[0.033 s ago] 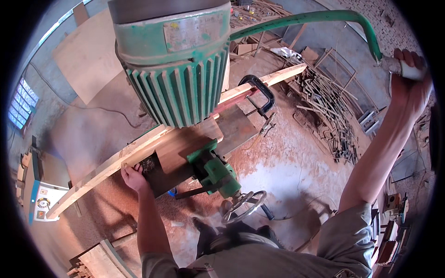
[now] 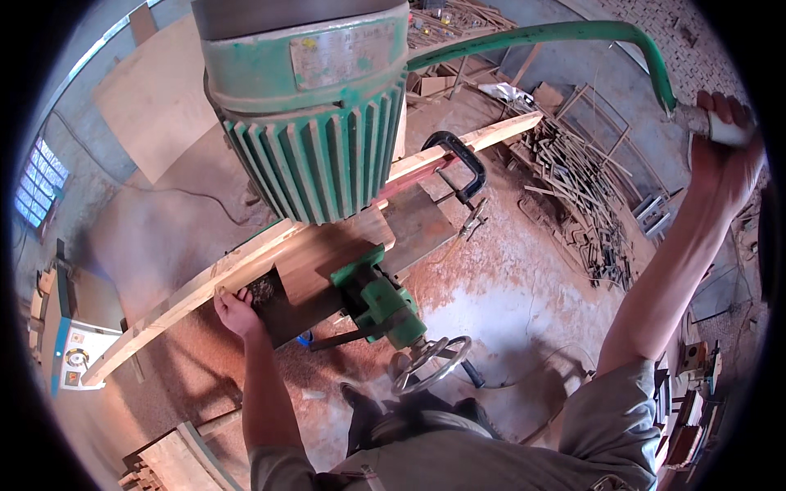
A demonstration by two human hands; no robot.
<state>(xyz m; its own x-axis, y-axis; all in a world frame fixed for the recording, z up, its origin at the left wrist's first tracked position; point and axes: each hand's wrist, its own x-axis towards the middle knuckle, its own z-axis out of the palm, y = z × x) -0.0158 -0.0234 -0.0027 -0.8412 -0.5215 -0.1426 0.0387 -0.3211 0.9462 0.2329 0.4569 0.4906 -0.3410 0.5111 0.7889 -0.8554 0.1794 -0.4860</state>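
Note:
My right hand, raised at the far right, is wrapped round the pale grip of a long curved green lever. The lever runs to a big green ribbed motor that hangs over the work. Below it, a long pale wooden beam lies slantwise across the machine table. My left hand is closed at the beam's near edge, with its fingertips against the wood. Beside those fingers are dark shavings. A flat brown wood block sits between the beam and a green clamp.
A metal handwheel stands before my body. A black C-clamp grips the fence near the beam's far part. Piled wood strips lie at right, and a control box stands by the beam's left end. Sawdust covers the floor.

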